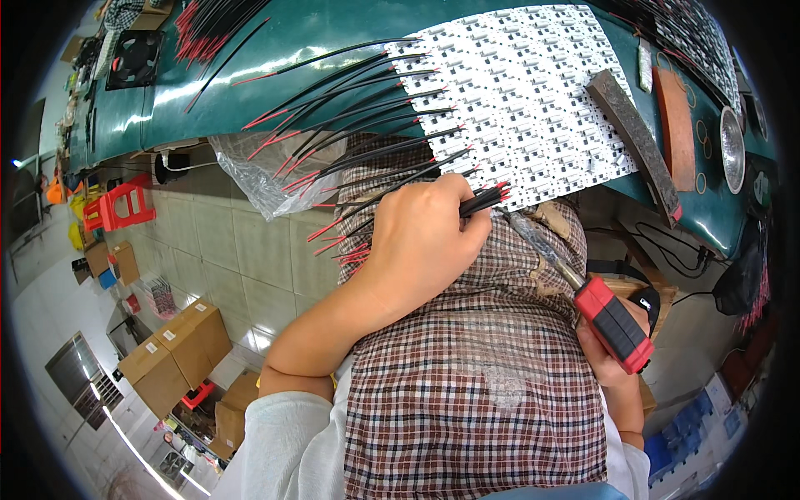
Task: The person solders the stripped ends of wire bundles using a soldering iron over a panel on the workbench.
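Note:
My left hand (423, 237) pinches a bundle of black wires (479, 201) whose red ends point right, close to the lower left corner of a white circuit board panel (525, 100). Rows of small parts cover the panel. Several black wires with red ends (333, 79) stick out leftward from its left edge. My right hand (593, 350) is wrapped round the red and black handle of a soldering iron (615, 325). The iron slants up to the left, its tip near the wire ends and the panel's lower edge; whether it touches them I cannot tell.
A dark metal bar (637, 146) lies across the panel's right side on the green table (192, 100). Beyond it are an orange-brown block (673, 129), rubber bands and a metal bowl (731, 150). More wires (212, 29) lie at the far left. Cardboard boxes (179, 350) stand on the floor.

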`<action>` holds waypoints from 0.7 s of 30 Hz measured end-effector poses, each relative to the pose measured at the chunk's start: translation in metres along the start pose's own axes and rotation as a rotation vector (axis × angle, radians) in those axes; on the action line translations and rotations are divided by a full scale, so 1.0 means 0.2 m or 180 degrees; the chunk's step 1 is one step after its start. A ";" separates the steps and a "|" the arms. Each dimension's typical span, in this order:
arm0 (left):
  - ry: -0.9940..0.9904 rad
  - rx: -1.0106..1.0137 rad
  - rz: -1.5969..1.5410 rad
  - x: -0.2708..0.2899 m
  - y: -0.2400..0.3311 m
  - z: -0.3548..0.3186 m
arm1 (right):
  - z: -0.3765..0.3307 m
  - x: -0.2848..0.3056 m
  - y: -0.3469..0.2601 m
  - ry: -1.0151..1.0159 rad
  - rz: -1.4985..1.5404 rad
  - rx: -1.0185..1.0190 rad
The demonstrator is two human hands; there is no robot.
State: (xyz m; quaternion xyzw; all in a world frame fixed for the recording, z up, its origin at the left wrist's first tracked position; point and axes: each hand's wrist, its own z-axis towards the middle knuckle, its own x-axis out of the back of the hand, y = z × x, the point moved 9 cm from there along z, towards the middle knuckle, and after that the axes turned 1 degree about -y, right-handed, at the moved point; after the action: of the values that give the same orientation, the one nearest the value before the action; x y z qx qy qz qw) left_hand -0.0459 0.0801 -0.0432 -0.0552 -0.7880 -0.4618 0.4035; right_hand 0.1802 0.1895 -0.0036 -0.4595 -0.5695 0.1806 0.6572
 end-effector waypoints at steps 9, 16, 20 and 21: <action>0.0027 -0.0053 0.0014 0.00 0.01 0.00 | -0.01 0.01 0.00 0.0058 0.0016 0.0110; 0.0222 -0.0137 0.0124 0.00 0.01 -0.02 | 0.00 -0.01 0.02 -0.0030 0.0052 0.0117; 0.0215 -0.0125 0.0138 0.00 0.02 -0.03 | 0.02 -0.01 0.01 0.0017 0.0055 0.0106; 0.0257 -0.0152 0.0148 0.00 0.01 -0.03 | 0.02 -0.02 0.01 -0.0008 0.0077 0.0075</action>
State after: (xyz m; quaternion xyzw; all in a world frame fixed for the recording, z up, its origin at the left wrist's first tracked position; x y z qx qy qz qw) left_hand -0.0402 0.0770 -0.0404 -0.0645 -0.7583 -0.4729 0.4441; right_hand 0.1755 0.1897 -0.0071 -0.4583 -0.5626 0.1959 0.6596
